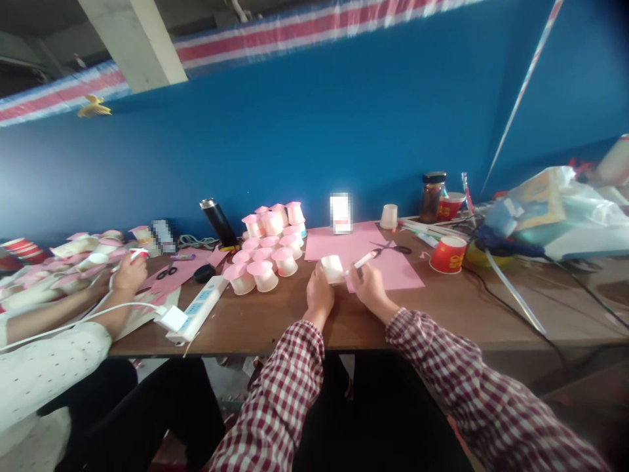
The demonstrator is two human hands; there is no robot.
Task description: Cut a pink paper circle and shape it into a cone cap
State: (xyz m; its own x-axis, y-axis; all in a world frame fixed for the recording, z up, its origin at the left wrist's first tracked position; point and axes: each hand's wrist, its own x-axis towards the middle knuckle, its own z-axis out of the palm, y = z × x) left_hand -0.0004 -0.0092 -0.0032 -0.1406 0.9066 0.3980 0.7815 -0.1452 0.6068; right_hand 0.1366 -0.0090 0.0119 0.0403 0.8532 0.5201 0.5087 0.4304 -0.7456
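A person in a red checked shirt sits at a brown wooden table [442, 308] against a blue wall, both arms stretched forward; the left hand [319, 296] is closed around a small white paper cup [333, 269], held just above the table edge with its open rim turned toward the right hand; the right hand [369, 283] grips a white glue stick [364, 261] like a pen, its tip pointing at the cup and very near its rim, though contact is too small to make out; just behind the hands lies a sheet of pink paper [361, 252], with black-handled scissors [393, 248] resting on it; to the left stands a cluster of finished cups [268, 252], white, upside down, each capped with a pink disc; a white power strip [196, 309] lies nearer the edge; to the right sit a red paper cup [448, 254] and a dark jar [432, 196]; at far left a co-worker's hand [128, 274] handles similar pieces.

The step in hand looks like gluing the cup's rim; the next move would call for a steady hold on the cup while the stick runs round the rim, then a pink disc pressed on squarely.
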